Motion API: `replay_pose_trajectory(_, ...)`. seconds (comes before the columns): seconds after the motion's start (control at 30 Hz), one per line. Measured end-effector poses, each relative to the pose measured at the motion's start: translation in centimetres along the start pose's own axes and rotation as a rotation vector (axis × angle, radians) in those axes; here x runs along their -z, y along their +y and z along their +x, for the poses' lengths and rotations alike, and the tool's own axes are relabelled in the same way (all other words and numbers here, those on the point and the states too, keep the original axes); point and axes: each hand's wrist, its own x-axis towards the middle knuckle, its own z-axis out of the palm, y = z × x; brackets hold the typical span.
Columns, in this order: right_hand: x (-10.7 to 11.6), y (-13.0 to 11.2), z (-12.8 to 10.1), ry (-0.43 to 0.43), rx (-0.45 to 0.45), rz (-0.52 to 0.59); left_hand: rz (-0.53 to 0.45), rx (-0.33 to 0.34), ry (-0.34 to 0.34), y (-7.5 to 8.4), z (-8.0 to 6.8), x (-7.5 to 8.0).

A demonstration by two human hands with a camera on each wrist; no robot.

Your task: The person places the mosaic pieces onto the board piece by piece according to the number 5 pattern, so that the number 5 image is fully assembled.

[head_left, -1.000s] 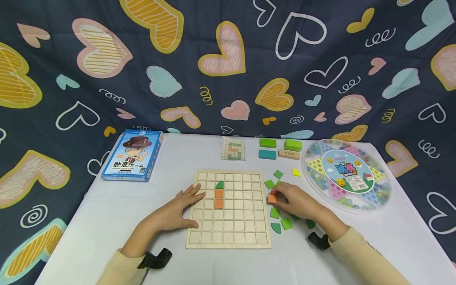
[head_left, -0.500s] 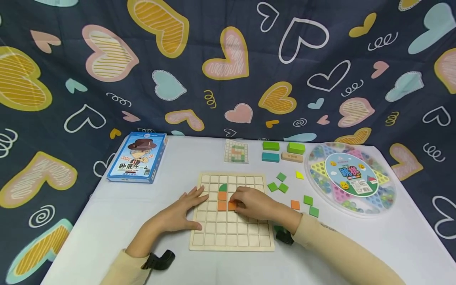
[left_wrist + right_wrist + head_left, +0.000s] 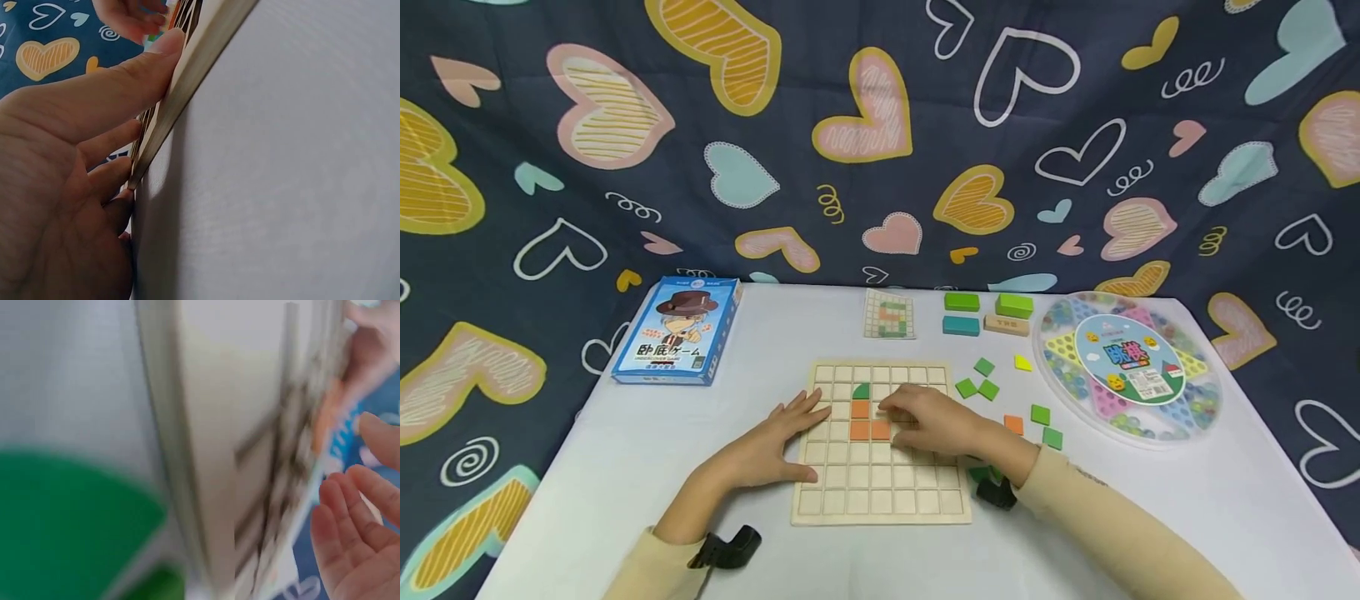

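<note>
A pale wooden grid board (image 3: 917, 501) lies on the white table. Along its left edge my left hand (image 3: 767, 446) rests with fingers spread; in the left wrist view the thumb (image 3: 134, 81) lies against the rim. On the grid, a green quarter-round tile (image 3: 861, 391) sits above an orange tile (image 3: 860, 409), with a second orange tile (image 3: 859, 431) below. Directly right of that lower one is a third orange tile (image 3: 880, 430). My right hand (image 3: 936, 423) hovers beside it, thumb and fingers apart. The right wrist view shows nothing in its fingers (image 3: 362, 534).
Loose green tiles (image 3: 988, 389), an orange tile (image 3: 1013, 425) and a yellow piece (image 3: 1022, 362) lie right of the board. Behind stand a pattern card (image 3: 890, 314) and several blocks (image 3: 961, 325). A round marble-game case (image 3: 1127, 367) is at right, a blue game box (image 3: 677, 331) at left.
My right hand carried an orange tile from the loose pieces leftward onto the grid and let go of it beside the lower orange tile. My left hand stayed on the board's edge.
</note>
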Motion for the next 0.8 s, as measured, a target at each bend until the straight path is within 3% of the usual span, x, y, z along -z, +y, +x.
replay_pose_trajectory(0.2,2.7,3.2,-5.2,0.168,-0.078,0.119,-0.014,0.016,0.014,-0.1,-0.6,0.2)
replay_pose_trajectory(0.33,3.4,6.1,-9.2,0.265,-0.198,0.136,-0.020,0.015,0.019,-0.1,-0.8,0.4)
replay_pose_trajectory(0.5,3.3,8.3,-11.5,0.236,-0.308,0.096,-0.032,0.013,0.025,-0.2,-1.0,0.5)
replay_pose_trajectory(0.8,3.0,8.1,-11.3,0.180,-0.290,-0.187,-0.028,-0.010,0.021,0.0,0.0,-0.1)
